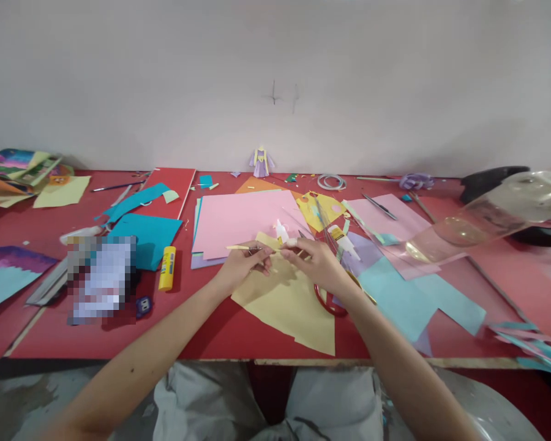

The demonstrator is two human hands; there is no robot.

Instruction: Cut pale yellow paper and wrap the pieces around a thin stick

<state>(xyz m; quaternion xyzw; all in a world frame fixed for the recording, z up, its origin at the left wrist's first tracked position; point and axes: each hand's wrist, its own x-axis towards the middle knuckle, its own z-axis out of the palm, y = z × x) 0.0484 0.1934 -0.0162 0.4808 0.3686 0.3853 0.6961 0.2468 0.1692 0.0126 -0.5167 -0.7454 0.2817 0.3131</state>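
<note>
My left hand (244,268) is closed, pinching a thin pale-yellow paper strip (237,247) whose end sticks out to the left. Close beside it, my right hand (316,262) is also closed, its fingertips pinched at what looks like the strip's other end; the fingers partly hide this. Beneath both hands lies a sheet of yellow paper (298,312) with cut edges. Red-handled scissors (322,301) rest partly hidden under my right hand and wrist. A small white glue bottle (281,231) lies just beyond the fingers, and a second glue bottle (344,240) lies to the right.
Pink sheets (243,217) are stacked behind my hands. A yellow glue stick (167,268), blue paper (142,236) and a blurred-out object (103,278) lie left. Light-blue paper (399,297) and a clear plastic bottle (477,229) lie right. A paper dress figure (261,162) stands against the wall.
</note>
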